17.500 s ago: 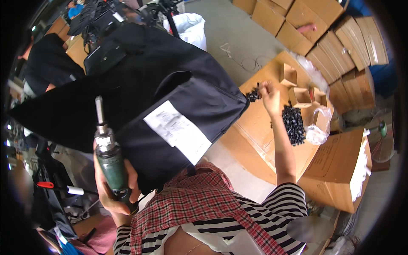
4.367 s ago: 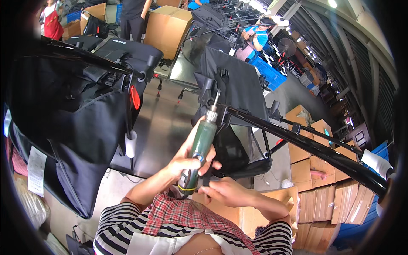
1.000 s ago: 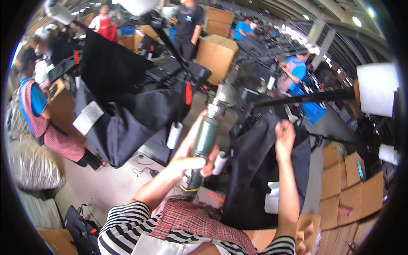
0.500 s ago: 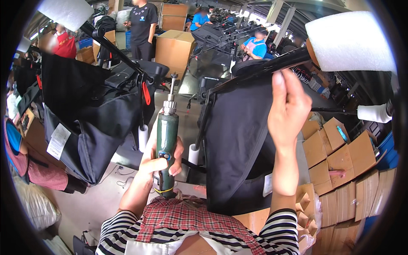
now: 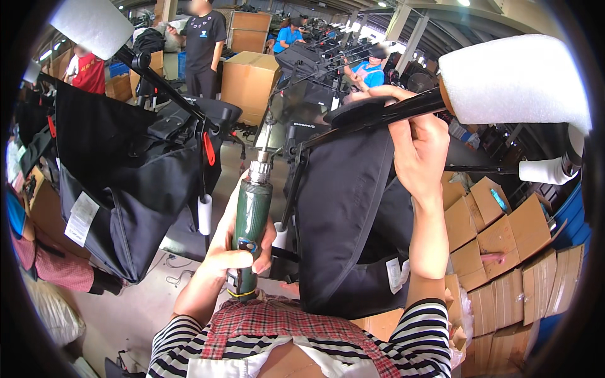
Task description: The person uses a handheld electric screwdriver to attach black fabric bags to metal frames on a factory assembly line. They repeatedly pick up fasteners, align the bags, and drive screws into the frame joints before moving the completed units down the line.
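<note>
My left hand [image 5: 244, 249] is wrapped round a green electric screwdriver [image 5: 252, 211], thumb beside its blue switch. The screwdriver stands upright, its bit pointing up and away from me. To the right is a black stroller [image 5: 340, 208] with a fabric seat and a dark frame tube [image 5: 403, 112]. My right hand [image 5: 419, 148] reaches up to that tube, its fingers passing behind it and showing above, beside a black rounded part [image 5: 356, 112]. The tube partly hides these fingers. White foam [image 5: 510, 79] wraps the tube's near end.
A second black stroller [image 5: 126, 183] stands to the left, with a red strap [image 5: 209, 148] and foam-wrapped handle [image 5: 91, 28]. Cardboard boxes [image 5: 504, 233] are stacked at right; a large carton [image 5: 249, 85] stands farther back. Several people work beyond, one in a black shirt [image 5: 205, 44].
My right hand has gone from in front of the tube to behind and around it. The screwdriver has shifted slightly right and lower, still in my left hand. The view has turned a little.
</note>
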A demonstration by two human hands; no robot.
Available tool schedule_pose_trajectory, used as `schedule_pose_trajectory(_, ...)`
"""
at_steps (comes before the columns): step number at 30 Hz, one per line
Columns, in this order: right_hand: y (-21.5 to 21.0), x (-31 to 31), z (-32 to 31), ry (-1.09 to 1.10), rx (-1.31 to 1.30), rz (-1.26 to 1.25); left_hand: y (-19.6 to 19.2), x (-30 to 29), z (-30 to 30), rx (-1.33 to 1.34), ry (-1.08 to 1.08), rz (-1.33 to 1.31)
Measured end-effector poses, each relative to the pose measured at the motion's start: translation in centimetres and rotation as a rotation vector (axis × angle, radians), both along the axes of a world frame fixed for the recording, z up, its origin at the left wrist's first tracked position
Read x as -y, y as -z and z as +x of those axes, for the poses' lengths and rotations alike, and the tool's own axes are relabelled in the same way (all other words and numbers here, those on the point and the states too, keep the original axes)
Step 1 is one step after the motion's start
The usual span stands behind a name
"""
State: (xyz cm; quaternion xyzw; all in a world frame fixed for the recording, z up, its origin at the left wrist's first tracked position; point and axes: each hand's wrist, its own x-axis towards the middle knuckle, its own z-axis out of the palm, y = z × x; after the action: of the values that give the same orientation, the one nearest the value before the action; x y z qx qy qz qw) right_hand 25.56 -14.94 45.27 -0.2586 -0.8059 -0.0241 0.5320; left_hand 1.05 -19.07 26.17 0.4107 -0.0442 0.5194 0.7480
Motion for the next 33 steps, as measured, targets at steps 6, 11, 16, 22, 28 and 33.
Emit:
schedule_pose_trajectory(6, 0.9, 0.3, 1.1, -0.416, 0.059, -0.368, -0.2, 0.3, 0.4, 0.052, 0.023, 0.027)
schedule_pose_trajectory(11, 1.6, -1.5, -0.5, -0.380, 0.088, -0.286, -1.2, 1.3, 0.7, 0.006, 0.018, 0.010)
schedule_pose_trajectory(16, 1.1, -1.3, -0.6, -0.071, 0.114, -0.109, -3.9, 2.7, 1.0, -0.140, -0.020, 0.029)
schedule_pose_trajectory(22, 0.7, 1.1, -0.1, 0.037, 0.023, 0.011, -6.0, 3.4, 1.0, -0.254, 0.017, 0.117)
schedule_pose_trajectory(28, -0.4, 0.9, 1.0, -0.081, 0.142, -0.037, -6.6, 3.2, 1.6, -0.321, 0.056, 0.180)
schedule_pose_trajectory(33, -0.3, 0.9, 1.2, -0.074, 0.174, -0.009, -7.0, 3.0, 2.2, -0.343, 0.047, 0.178)
